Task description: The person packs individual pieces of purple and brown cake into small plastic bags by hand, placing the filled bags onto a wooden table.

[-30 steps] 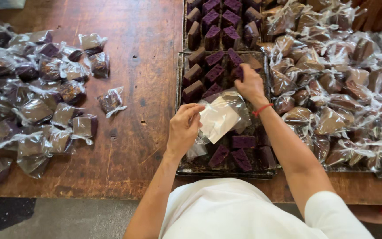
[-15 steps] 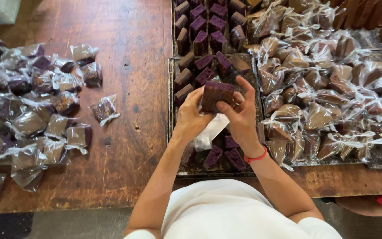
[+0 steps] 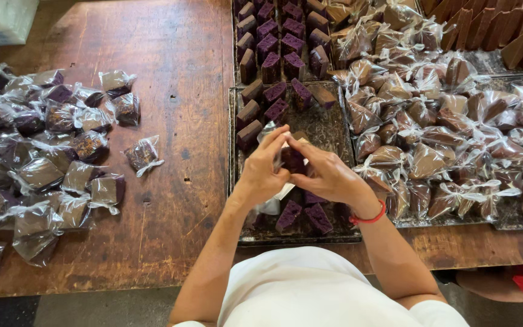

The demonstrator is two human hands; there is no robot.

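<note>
Holding a purple cake block point(image 3: 292, 158) between them, the left hand point(image 3: 266, 166) and the right hand point(image 3: 325, 172) meet over the near metal tray point(image 3: 235, 181). Both hands are closed around the block, with the fingers curled on it from each side. A clear plastic bag point(image 3: 272, 203) hangs under the left hand, and part of it wraps the block. The block sits up in the air, just above the middle of the tray, not touching it.

The right wrist wears a red band point(image 3: 369, 218). More purple blocks point(image 3: 302, 215) lie in the tray near the person's body, and other purple and brown blocks point(image 3: 261, 109) lie at the far end of the same tray. A second tray point(image 3: 235, 36) behind it holds rows of the same blocks.

To the right is a big pile of bagged brown pieces point(image 3: 443, 139), each one tied shut. To the left, on the brown wooden desk point(image 3: 177, 72), is another pile of bagged pieces point(image 3: 37, 151). One small bagged piece point(image 3: 142, 154) lies alone between that pile and the tray. The person wears a white shirt point(image 3: 310, 290).
</note>
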